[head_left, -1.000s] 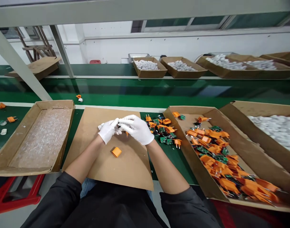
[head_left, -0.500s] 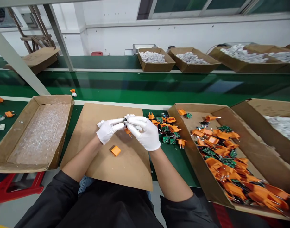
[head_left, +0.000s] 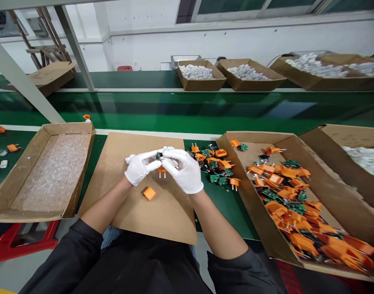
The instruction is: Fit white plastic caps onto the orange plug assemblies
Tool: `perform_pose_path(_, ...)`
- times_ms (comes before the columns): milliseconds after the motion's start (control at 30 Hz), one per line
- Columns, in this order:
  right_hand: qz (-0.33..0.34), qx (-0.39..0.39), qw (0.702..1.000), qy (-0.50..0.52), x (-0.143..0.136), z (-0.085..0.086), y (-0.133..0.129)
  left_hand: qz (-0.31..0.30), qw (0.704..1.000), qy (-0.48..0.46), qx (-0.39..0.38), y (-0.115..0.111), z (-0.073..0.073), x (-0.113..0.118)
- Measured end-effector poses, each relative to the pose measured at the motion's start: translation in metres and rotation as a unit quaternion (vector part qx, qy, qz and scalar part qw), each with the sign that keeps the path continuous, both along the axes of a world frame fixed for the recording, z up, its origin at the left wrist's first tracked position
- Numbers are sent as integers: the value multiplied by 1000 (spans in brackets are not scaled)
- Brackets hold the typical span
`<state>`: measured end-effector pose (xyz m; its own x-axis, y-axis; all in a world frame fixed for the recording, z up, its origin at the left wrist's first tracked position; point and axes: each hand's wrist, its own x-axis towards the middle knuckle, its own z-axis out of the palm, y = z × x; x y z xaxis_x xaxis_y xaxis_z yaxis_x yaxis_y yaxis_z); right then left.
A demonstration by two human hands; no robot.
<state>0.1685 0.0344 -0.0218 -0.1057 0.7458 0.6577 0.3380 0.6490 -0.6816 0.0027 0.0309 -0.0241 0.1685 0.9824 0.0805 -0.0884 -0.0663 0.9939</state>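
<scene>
While both your gloved hands meet over the cardboard sheet (head_left: 162, 218), toward its far edge, a small green-and-black part (head_left: 159, 156) sits between the fingertips. Your left hand (head_left: 141, 168): fingers bent, thumb and forefinger almost together, pinching that part. Your right hand (head_left: 184, 170): half curled, fingertips up against the same spot; can't tell what it grips, fingers block it. Orange two-pin plug (head_left: 161, 172) shows just below the fingertips, pins toward you; can't tell if held or hanging. Orange shell (head_left: 149, 193) lies loose near the sheet's middle. Off the sheet's right edge, by its far corner, loose plugs and green boards (head_left: 214, 179) pile up next to the parts box (head_left: 257, 216).
</scene>
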Motion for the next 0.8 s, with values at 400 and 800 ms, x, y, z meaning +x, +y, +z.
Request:
perform_pose_path(400,3,71,997,-37,4,6,-5,-7,998,31,50,-2,2,0)
perform_pose_path(800,3,99,990,-104,15,7,-2,-11,973,194,123,-3,10,-7)
